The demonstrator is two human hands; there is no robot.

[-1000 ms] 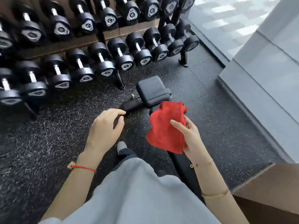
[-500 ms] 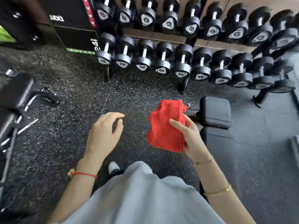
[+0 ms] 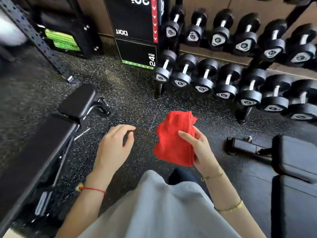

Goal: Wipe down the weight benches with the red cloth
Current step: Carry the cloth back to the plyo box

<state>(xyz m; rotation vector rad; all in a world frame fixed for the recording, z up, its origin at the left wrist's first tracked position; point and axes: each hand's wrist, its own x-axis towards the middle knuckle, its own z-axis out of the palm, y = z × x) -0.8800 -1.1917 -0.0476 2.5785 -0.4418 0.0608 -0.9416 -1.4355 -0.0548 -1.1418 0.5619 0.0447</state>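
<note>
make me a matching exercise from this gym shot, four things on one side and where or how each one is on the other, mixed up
Things:
1. red cloth
2. left hand
3. left bench
4. dumbbells

Places or states:
a. on a two-tier rack, upper right
b. held bunched in the right hand
c. empty, fingers curled, above the floor
d. black pad along the left edge

Pairs: 1-b, 2-c, 3-d, 4-a
</note>
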